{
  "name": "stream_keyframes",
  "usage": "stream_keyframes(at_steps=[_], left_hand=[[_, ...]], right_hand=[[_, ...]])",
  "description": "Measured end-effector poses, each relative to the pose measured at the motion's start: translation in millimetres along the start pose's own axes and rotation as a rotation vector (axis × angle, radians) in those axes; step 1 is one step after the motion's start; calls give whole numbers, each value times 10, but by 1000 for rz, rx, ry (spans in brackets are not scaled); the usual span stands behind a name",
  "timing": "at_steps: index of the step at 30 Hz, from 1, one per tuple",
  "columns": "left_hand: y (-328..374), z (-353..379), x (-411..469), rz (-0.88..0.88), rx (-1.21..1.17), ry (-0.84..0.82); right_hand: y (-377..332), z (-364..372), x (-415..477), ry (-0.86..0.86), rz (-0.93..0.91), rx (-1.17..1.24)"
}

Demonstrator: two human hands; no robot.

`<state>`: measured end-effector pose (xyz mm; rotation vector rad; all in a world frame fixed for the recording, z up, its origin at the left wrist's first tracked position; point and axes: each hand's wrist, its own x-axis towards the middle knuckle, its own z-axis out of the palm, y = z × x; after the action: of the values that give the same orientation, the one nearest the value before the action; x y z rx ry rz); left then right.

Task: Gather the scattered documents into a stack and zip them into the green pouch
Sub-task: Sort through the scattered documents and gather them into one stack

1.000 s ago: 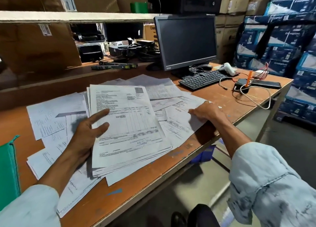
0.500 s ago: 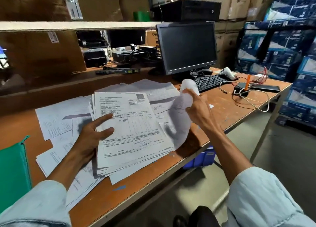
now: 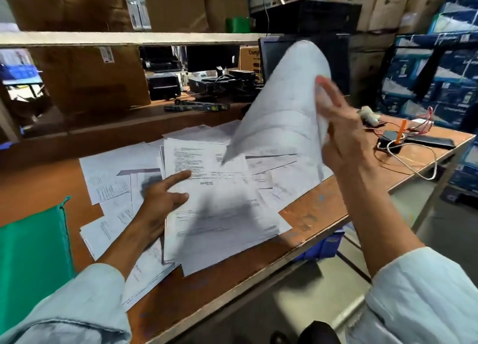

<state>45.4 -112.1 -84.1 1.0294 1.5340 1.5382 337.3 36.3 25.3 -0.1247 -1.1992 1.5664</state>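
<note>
Your right hand (image 3: 344, 136) grips a curled white sheet (image 3: 279, 105) at one o'clock; left hand (image 3: 157, 201), fingers (image 3: 178, 178) straight, presses the white paper stack (image 3: 219, 214).

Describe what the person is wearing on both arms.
The left sleeve and right sleeve are pale blue, faded denim-like cloth, loose and creased, with the cuffs pushed back. Nothing is worn below them: no gloves, watch or bracelet shows.

Bare desk (image 3: 207, 288) strip along near edge passable. Raised sheet (image 3: 279, 110) blocks centre; cables (image 3: 403, 160) clutter far right; monitor (image 3: 338, 64), shelf (image 3: 129, 38) close the rear.
</note>
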Motion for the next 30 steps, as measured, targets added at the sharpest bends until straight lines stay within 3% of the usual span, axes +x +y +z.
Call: stream_keyframes(at_steps=[3, 7, 10, 15, 19, 23, 30], left_hand=[[-6, -4, 21, 12, -4, 17], [13, 61, 2, 9, -161, 89], [24, 41, -26, -58, -239, 82], [-49, -48, 24, 9, -21, 9], [-65, -55, 38, 57, -27, -23], [-58, -33, 48, 86, -42, -24], [-39, -28, 63, -30, -42, -35]], right_hand=[[544, 7, -27, 3, 160, -664], [1043, 116, -119, -41, 293, -1087], [1216, 184, -102, -122, 389, -1181], [1378, 141, 49, -277, 430, -1349], [1287, -303, 204, 39, 394, -1619], [981, -903, 314, 231, 554, -1853], [913, -1274, 276, 384, 776, -1778]])
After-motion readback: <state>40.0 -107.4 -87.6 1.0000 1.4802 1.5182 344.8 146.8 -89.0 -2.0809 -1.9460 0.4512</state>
